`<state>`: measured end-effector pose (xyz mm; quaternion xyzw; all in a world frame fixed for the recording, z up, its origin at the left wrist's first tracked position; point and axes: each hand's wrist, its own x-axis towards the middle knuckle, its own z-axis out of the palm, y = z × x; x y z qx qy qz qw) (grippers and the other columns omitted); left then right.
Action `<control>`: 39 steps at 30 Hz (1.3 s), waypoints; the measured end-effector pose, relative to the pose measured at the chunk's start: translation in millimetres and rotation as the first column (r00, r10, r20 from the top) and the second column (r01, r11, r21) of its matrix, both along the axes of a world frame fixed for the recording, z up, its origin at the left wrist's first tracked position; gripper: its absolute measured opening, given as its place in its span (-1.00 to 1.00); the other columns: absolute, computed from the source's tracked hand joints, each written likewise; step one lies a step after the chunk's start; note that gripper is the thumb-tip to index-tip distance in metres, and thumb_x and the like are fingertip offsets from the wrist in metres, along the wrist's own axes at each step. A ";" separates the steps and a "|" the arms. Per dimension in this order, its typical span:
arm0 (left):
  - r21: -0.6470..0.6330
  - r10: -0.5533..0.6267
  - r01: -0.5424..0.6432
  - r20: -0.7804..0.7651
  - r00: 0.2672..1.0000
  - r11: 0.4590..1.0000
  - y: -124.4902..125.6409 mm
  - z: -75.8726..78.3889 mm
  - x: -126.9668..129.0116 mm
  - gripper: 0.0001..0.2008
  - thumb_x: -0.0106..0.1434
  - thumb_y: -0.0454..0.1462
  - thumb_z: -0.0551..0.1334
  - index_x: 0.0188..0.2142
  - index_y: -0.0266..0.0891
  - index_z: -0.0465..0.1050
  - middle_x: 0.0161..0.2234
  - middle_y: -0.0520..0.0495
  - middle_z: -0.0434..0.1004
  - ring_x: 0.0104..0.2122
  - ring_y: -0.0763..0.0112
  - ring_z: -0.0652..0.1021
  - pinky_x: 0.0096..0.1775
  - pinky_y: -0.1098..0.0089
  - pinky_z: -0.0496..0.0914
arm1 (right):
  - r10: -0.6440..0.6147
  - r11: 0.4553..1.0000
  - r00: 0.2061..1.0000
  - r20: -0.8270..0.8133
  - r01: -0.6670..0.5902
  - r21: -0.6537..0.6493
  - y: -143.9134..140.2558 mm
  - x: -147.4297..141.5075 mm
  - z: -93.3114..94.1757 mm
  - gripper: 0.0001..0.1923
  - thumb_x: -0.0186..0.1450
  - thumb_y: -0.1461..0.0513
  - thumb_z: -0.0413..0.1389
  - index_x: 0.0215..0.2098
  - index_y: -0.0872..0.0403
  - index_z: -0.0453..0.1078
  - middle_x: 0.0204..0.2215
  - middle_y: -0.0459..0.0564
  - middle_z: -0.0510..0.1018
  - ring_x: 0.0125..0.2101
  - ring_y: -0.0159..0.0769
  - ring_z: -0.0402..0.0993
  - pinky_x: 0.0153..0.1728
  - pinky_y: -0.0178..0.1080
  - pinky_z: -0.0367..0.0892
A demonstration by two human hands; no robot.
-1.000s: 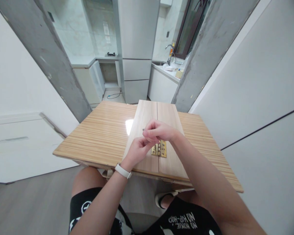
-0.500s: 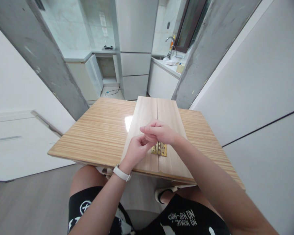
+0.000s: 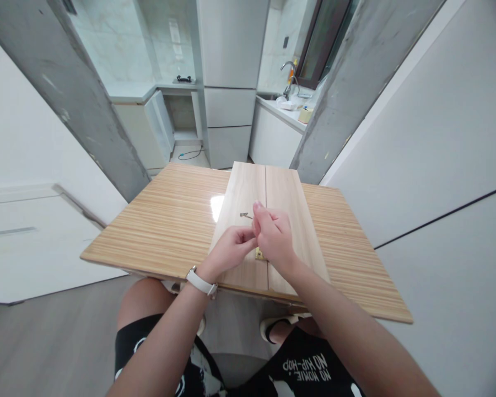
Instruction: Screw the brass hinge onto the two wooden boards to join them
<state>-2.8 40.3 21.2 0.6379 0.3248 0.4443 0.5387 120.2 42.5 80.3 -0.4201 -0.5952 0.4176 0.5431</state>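
Note:
Two pale wooden boards (image 3: 287, 193) lie side by side on a striped wooden table (image 3: 169, 226), joined near the front by a brass hinge (image 3: 258, 255), mostly hidden under my hands. My right hand (image 3: 273, 234) pinches a small dark screw (image 3: 244, 215) between thumb and forefinger, its point sticking out to the left above the left board. My left hand (image 3: 231, 251), with a white wristband, is curled beside the right hand, fingers touching it; I cannot tell whether it holds anything.
The table stands in a doorway between two grey concrete jambs (image 3: 86, 105). Behind are white kitchen cabinets (image 3: 227, 110) and a sink with a tap (image 3: 288, 82). White wall panels (image 3: 438, 165) close in on the right. My knees sit under the table's front edge.
My right hand has turned from lying flat across the boards to upright and drew closer, now covering most of the hinge. The screw shows again at its fingertips. The left hand stayed close beside it.

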 end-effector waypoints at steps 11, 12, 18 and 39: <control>0.027 0.185 -0.190 0.127 0.974 0.981 -18.6 -0.3 11.0 -0.81 0.33 -0.24 0.35 -0.18 -0.37 0.62 -0.31 -0.12 0.67 -0.29 0.31 0.59 -0.20 0.38 0.46 | 0.032 0.999 0.997 0.063 -0.032 -0.008 -1.1 -4.9 7.5 -0.31 0.47 -0.22 -0.01 -0.65 0.02 0.15 -0.70 -0.16 0.18 -0.60 -0.39 0.09 -0.53 -0.23 0.02; 0.024 0.202 -0.207 0.121 0.972 0.978 -19.6 -0.4 12.6 -0.80 0.34 -0.21 0.36 -0.20 -0.37 0.62 -0.32 -0.11 0.67 -0.29 0.30 0.59 -0.20 0.38 0.46 | 0.134 0.991 0.988 0.081 -0.131 -0.035 2.8 2.4 10.9 -0.29 0.46 -0.24 -0.02 -0.65 0.03 0.18 -0.71 -0.15 0.22 -0.61 -0.39 0.13 -0.53 -0.24 0.06; 0.030 0.237 -0.241 0.108 0.966 0.970 -20.6 -0.5 19.4 -0.70 0.36 -0.11 0.37 -0.12 -0.33 0.66 -0.21 -0.16 0.71 -0.21 0.22 0.63 -0.13 0.30 0.49 | 0.591 0.806 0.791 0.159 -0.586 -0.085 39.9 41.2 32.0 -0.35 0.45 -0.20 0.06 -0.46 0.14 0.52 -0.53 -0.01 0.55 -0.48 -0.34 0.42 -0.38 -0.28 0.31; 0.013 0.252 -0.254 0.079 0.965 0.967 -14.5 -10.5 17.6 -0.67 0.38 -0.07 0.35 -0.22 -0.36 0.64 -0.30 -0.18 0.69 -0.28 0.23 0.63 -0.22 0.31 0.48 | 0.677 0.727 0.735 0.045 -0.657 -0.201 34.7 15.8 33.4 -0.27 0.39 -0.17 0.15 -0.76 0.04 0.11 -0.81 -0.24 0.11 -0.72 -0.54 -0.05 -0.64 -0.30 -0.10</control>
